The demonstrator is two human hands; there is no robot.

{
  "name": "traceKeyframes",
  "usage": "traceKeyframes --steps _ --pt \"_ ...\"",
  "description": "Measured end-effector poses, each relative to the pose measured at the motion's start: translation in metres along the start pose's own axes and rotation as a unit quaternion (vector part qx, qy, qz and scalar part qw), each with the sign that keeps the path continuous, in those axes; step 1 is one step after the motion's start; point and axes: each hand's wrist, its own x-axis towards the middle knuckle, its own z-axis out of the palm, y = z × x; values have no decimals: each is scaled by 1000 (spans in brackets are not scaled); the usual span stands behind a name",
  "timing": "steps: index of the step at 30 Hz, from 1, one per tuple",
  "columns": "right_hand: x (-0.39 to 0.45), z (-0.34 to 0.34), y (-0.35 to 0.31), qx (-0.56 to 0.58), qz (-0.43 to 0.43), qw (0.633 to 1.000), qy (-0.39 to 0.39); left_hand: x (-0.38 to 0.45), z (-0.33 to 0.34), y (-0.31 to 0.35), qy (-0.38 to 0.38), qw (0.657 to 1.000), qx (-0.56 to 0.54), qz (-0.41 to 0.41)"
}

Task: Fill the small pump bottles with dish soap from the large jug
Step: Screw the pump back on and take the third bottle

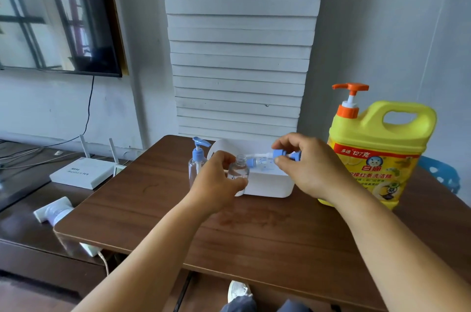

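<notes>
My left hand (216, 181) grips a small clear bottle (238, 174) upright just above the brown table (254, 230); its neck is uncapped. My right hand (305, 166) pinches the blue pump head (279, 154), held sideways with its white tube pointing left over the white box (267, 185). Another blue-capped bottle (254, 161) lies in that box. A second small pump bottle (196, 164), with its blue pump on, stands left of the box. The large yellow dish soap jug (377, 148) with an orange pump stands at the right.
A white router (81, 171) sits on the low dark cabinet to the left, and a white tube (52, 211) lies near the table's left corner. A blue plastic chair (443, 174) shows behind the jug. Stacked white boards lean on the wall behind.
</notes>
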Motion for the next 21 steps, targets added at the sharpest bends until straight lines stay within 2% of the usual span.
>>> traceKeyframes --steps 6,11,16,21 --pt "-1 -9 -6 27 -20 999 25 -2 2 -4 2 1000 20 6" --pt "-1 -6 -7 3 -32 999 -8 -3 5 -4 -15 999 37 27" --pt "6 -13 -8 -14 -34 999 2 -2 8 -8 -29 998 46 37" --pt "7 -10 -7 -42 -23 997 -57 -3 11 -10 -36 998 31 44"
